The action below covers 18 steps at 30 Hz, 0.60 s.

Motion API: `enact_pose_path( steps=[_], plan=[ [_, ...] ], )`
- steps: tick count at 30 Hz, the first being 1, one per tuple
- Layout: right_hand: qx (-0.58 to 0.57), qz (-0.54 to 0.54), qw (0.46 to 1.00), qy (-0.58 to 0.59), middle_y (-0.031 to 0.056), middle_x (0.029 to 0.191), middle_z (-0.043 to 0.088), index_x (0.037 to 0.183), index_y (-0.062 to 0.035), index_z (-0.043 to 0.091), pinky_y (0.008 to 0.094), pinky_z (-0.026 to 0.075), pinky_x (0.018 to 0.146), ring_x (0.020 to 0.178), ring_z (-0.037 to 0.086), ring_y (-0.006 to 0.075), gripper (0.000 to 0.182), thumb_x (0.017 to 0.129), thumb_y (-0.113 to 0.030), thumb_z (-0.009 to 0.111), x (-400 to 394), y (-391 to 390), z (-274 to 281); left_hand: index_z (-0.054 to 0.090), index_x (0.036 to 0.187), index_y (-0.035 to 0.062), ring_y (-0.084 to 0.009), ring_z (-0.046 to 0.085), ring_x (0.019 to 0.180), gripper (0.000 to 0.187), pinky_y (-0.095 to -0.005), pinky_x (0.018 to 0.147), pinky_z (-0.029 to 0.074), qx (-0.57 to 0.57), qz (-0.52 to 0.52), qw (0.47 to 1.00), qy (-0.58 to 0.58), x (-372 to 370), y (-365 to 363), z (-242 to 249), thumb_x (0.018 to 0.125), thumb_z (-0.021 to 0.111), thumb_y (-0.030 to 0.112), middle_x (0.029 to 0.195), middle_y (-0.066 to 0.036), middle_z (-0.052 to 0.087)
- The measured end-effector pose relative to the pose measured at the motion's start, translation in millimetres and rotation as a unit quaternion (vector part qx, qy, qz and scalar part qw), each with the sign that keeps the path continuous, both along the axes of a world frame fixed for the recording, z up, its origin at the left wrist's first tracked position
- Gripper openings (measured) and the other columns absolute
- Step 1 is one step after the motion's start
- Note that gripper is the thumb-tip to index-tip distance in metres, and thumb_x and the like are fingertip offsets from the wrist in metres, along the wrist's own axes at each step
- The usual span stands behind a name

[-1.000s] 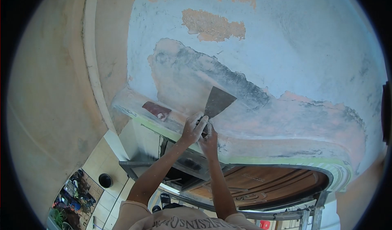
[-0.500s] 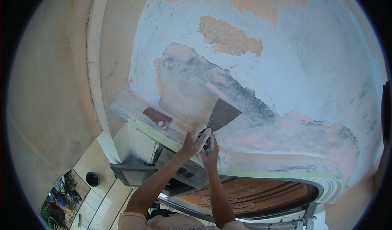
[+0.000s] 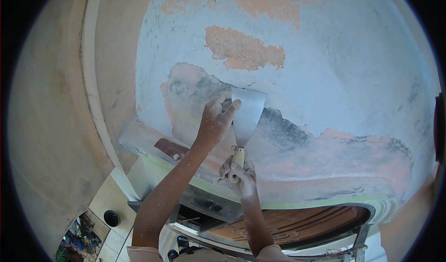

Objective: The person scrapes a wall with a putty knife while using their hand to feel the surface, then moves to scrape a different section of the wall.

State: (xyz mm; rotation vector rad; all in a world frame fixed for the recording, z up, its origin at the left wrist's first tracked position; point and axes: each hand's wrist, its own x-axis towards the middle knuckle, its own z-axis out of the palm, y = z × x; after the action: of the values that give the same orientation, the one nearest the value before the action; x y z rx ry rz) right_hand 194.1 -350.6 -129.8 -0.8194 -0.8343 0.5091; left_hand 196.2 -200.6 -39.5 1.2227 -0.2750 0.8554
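Note:
A putty knife [image 3: 248, 113] with a wide metal blade and a pale handle is raised in front of the wall, its broad edge at the border of the peeled patch. My right hand [image 3: 241, 173], dusted white, is closed round the handle. At the blade's left side is my left hand [image 3: 216, 120], its thumb laid over the metal and the other fingers bent at the edge. Behind them the wall [image 3: 334, 80] shows pale blue paint flaking along a ragged line, with grey and pinkish plaster [image 3: 288, 136] exposed below.
A reddish-brown piece of sandpaper [image 3: 167, 146] with a small whitish lump lies on the ledge [image 3: 144, 139] at left. Below the ledge is a carved wooden door [image 3: 297, 227]. A black bucket [image 3: 111, 218] stands on the tiled floor far below.
The putty knife has risen, and its blade now points upward with the bright face showing. My left hand has moved up from the handle to the blade; my right remains on the handle.

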Motion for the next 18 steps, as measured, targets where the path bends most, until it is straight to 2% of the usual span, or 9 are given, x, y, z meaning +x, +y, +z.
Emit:
enact_pose_path(
  steps=[3,4,7,10,13,16,18],
  plan=[
    [0.019,0.031,0.997,0.075,0.0137,0.098,0.054,0.133,-0.0066,0.034,0.0371,0.056,0.074,0.101,0.058,0.0300,0.048,0.089,-0.011,0.051,0.8,4.0,19.2,0.059,0.098,-0.0025,-0.0085,0.058,0.074,0.022,-0.0234,0.066,0.045,0.012,0.033,0.999,-0.023,13.6,8.9,6.6,0.089,0.058,0.017,0.080,-0.007,0.066],
    [0.067,0.135,0.986,0.075,0.0194,0.115,0.051,0.134,-0.0076,0.034,0.0470,0.048,0.094,0.121,0.046,0.0362,0.048,0.089,-0.011,0.051,14.1,3.6,13.0,0.060,0.098,-0.0026,-0.0082,0.058,0.073,0.022,-0.0231,0.065,0.045,0.004,0.029,1.000,-0.004,15.2,12.7,7.0,0.089,0.059,0.018,0.080,-0.006,0.066],
    [0.054,0.129,0.985,0.096,0.0233,0.130,0.043,0.136,-0.0098,0.032,0.0530,0.033,0.106,0.128,0.037,0.0383,0.051,0.089,-0.013,0.051,7.2,15.7,23.2,0.061,0.097,-0.0030,-0.0075,0.057,0.072,0.024,-0.0227,0.061,0.046,-0.018,0.024,0.999,0.035,11.0,22.6,13.9,0.089,0.059,0.019,0.078,-0.006,0.065],
    [0.025,0.095,0.991,0.091,0.0236,0.141,0.032,0.138,-0.0134,0.030,0.0533,0.019,0.112,0.134,0.027,0.0383,0.051,0.091,-0.014,0.050,-0.1,25.1,23.6,0.062,0.096,-0.0035,-0.0075,0.057,0.070,0.026,-0.0231,0.057,0.046,-0.021,0.033,0.998,0.048,5.7,24.9,22.2,0.089,0.059,0.021,0.076,-0.005,0.064],
    [0.045,0.084,0.989,0.109,0.0217,0.139,0.032,0.139,-0.0147,0.029,0.0501,0.042,0.099,0.127,0.036,0.0417,0.050,0.093,-0.016,0.048,-6.7,34.6,29.2,0.063,0.092,-0.0041,-0.0084,0.056,0.067,0.026,-0.0240,0.055,0.047,0.011,0.068,0.996,0.059,4.4,27.5,26.1,0.089,0.059,0.021,0.075,-0.004,0.060],
    [0.046,0.133,0.984,0.111,0.0139,0.120,0.048,0.135,-0.0168,0.034,0.0328,0.055,0.070,0.098,0.059,0.0273,0.043,0.094,-0.017,0.047,-1.0,34.6,24.4,0.064,0.087,-0.0048,-0.0094,0.055,0.067,0.028,-0.0250,0.057,0.047,0.050,0.112,0.991,0.047,9.3,33.9,24.7,0.089,0.058,0.022,0.077,-0.004,0.057],
    [0.081,0.151,0.976,0.131,0.0068,0.097,0.048,0.132,-0.0169,0.037,0.0236,0.044,0.051,0.072,0.052,0.0159,0.037,0.096,-0.023,0.046,4.0,40.1,18.0,0.064,0.084,-0.0054,-0.0101,0.054,0.068,0.030,-0.0256,0.059,0.047,0.068,0.125,0.989,0.043,10.9,36.2,24.4,0.090,0.057,0.024,0.079,-0.005,0.055]
  ],
)
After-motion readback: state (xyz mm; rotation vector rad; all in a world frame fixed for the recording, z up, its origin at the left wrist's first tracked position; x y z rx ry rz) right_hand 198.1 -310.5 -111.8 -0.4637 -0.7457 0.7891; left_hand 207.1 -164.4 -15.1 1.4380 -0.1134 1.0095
